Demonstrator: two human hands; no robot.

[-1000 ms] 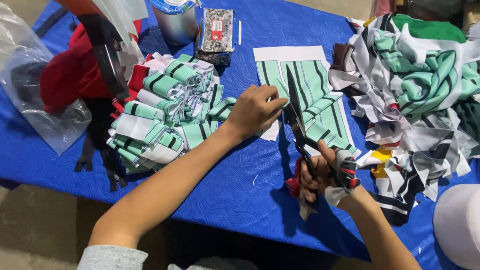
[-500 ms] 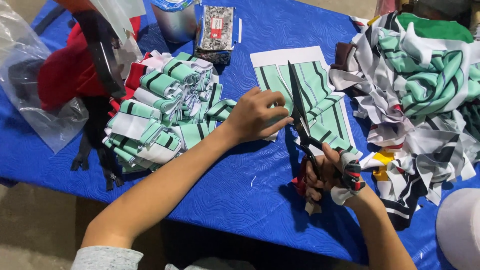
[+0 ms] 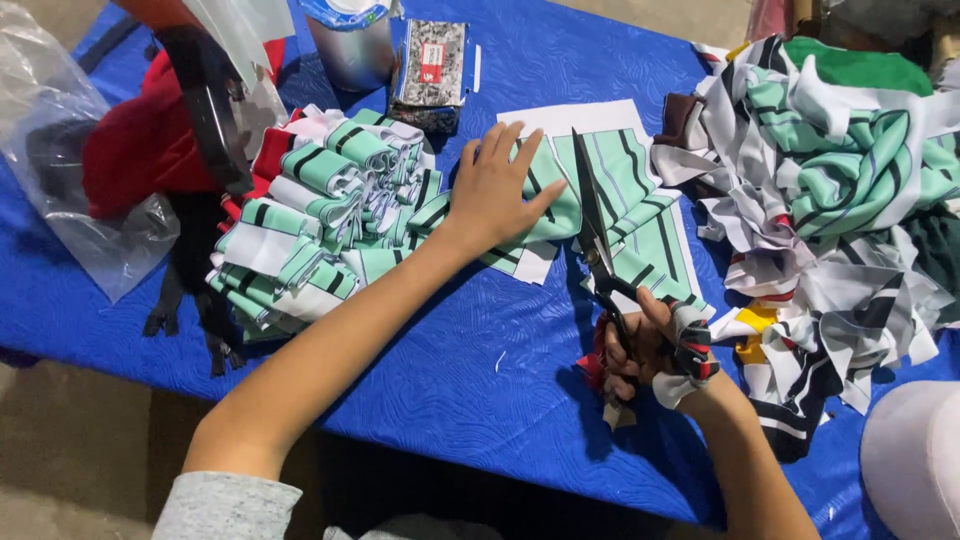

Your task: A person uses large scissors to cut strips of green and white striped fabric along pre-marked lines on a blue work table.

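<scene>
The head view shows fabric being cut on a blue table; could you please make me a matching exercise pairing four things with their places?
Things:
1. scissors
2. left hand
3. stack of folded striped pieces
4. heap of fabric scraps

Places:
A. far right of the table
B. pressed flat on the striped fabric sheet
C. left of the sheet
D. held in the right hand

Pairs: 1-D, 2-B, 3-C, 4-A

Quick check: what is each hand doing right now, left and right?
Left hand: open, fingers spread, pressing flat on the striped fabric sheet.
Right hand: closed around the handles of the scissors, blades on the fabric.
</scene>
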